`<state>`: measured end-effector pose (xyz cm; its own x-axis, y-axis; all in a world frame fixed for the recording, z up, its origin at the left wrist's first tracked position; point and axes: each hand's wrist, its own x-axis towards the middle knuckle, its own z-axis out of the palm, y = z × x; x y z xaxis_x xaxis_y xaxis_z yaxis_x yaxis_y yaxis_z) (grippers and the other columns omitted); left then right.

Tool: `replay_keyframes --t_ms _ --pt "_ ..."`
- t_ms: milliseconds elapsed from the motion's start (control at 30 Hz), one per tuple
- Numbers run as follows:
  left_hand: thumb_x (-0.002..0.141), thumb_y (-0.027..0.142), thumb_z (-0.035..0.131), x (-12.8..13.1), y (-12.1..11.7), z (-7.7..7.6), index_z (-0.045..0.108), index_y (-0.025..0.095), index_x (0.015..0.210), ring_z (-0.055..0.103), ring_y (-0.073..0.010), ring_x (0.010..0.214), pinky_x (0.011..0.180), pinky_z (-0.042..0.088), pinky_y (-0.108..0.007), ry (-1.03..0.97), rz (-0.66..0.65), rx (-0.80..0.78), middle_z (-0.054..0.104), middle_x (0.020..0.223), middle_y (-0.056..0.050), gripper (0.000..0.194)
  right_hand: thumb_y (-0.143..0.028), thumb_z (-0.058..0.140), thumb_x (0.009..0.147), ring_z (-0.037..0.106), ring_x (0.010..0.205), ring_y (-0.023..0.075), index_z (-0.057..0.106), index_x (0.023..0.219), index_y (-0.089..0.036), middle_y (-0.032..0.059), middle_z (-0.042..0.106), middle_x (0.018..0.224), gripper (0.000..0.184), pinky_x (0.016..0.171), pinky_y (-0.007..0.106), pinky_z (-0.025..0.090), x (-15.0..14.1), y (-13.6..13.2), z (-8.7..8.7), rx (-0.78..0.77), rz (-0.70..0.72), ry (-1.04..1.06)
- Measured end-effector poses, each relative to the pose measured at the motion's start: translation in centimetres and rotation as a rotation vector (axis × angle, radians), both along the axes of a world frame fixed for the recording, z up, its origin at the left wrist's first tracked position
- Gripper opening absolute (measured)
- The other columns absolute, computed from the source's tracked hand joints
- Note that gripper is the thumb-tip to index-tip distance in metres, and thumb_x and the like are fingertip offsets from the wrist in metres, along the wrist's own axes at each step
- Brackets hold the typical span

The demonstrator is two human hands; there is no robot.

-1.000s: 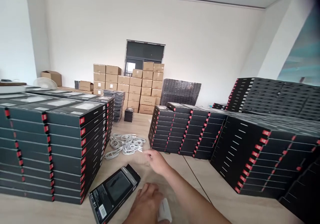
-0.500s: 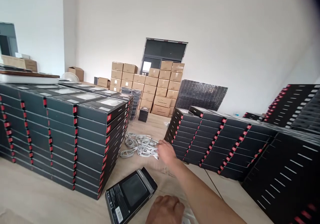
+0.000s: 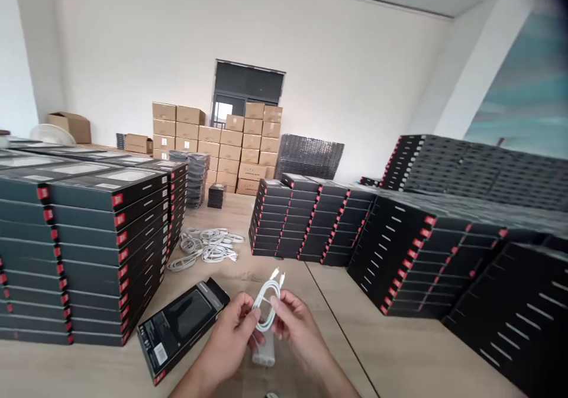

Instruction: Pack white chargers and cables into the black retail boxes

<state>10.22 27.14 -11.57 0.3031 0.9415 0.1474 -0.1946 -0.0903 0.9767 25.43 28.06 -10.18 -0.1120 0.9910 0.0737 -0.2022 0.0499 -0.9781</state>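
Light wood grain covers the surface (image 3: 403, 359), with a white wall (image 3: 364, 73) rising beyond it. Near the front edge of the view, the left hand (image 3: 233, 330) pinches one side of a coiled white cable (image 3: 266, 300) between thumb and fingers, while the right hand (image 3: 295, 324) grips its other side. The coil is held up between the two, its pair of plugs (image 3: 278, 275) pointing away from the person. Just below lies a whitish, partly hidden object (image 3: 265, 353); what it is cannot be told. To the left of the hands, a black box (image 3: 181, 324) rests at a slant, its far end flap raised. Past that sits a loose heap of white cables (image 3: 210, 246). Tall stacks of black boxes (image 3: 89, 256) stand on the left, more red-tabbed stacks (image 3: 310, 223) on the right, and brown cartons (image 3: 226, 149) are piled farther back, before a dark-framed opening (image 3: 251, 83).
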Motion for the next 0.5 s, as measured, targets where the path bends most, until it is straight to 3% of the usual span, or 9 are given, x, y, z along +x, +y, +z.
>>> replay_keyframes --t_ms 133,267,400,500 --pt "0.083 0.051 0.057 0.08 -0.27 -0.18 0.051 0.02 0.08 0.053 -0.0098 0.053 0.05 0.044 -0.022 0.072 0.013 0.028 0.056 0.068 0.005 0.032 -0.052 0.074 0.073 0.051 0.048 0.0097 0.065 0.078 -0.018 -0.0018 0.061 0.06 0.036 0.045 0.019 0.036 0.19 -0.38 0.21 0.033 -0.014 0.036" --pt "0.084 0.053 0.055 -0.07 -0.2 -0.12 0.055 0.019 0.091 0.053 -0.0111 0.052 0.045 0.042 -0.021 0.147 0.006 0.026 0.057 0.066 0.004 0.034 -0.056 0.07 0.075 0.059 0.051 0.0133 0.065 0.078 -0.018 0.0 0.065 0.061 0.039 0.047 0.022 0.042 -0.01 -0.32 0.14 0.051 0.047 -0.033" --pt "0.082 0.055 0.056 -0.29 -0.28 0.34 0.058 0.017 0.092 0.054 -0.0105 0.047 0.04 0.041 -0.021 0.091 -0.076 -0.087 0.059 0.07 0.002 0.04 -0.06 0.063 0.08 0.058 0.05 0.0136 0.067 0.076 -0.017 -0.0007 0.063 0.056 0.043 0.05 0.023 0.043 -0.07 -0.3 -0.06 0.116 0.028 -0.088" --pt "0.079 0.053 0.059 -0.54 -0.43 0.62 0.058 0.016 0.091 0.057 -0.0098 0.047 0.04 0.043 -0.021 0.049 -0.134 -0.176 0.063 0.078 -0.001 0.039 -0.059 0.063 0.08 0.055 0.051 0.0133 0.067 0.066 -0.017 -0.0002 0.061 0.055 0.045 0.052 0.025 0.043 0.31 -0.07 -0.02 0.176 -0.074 -0.116"
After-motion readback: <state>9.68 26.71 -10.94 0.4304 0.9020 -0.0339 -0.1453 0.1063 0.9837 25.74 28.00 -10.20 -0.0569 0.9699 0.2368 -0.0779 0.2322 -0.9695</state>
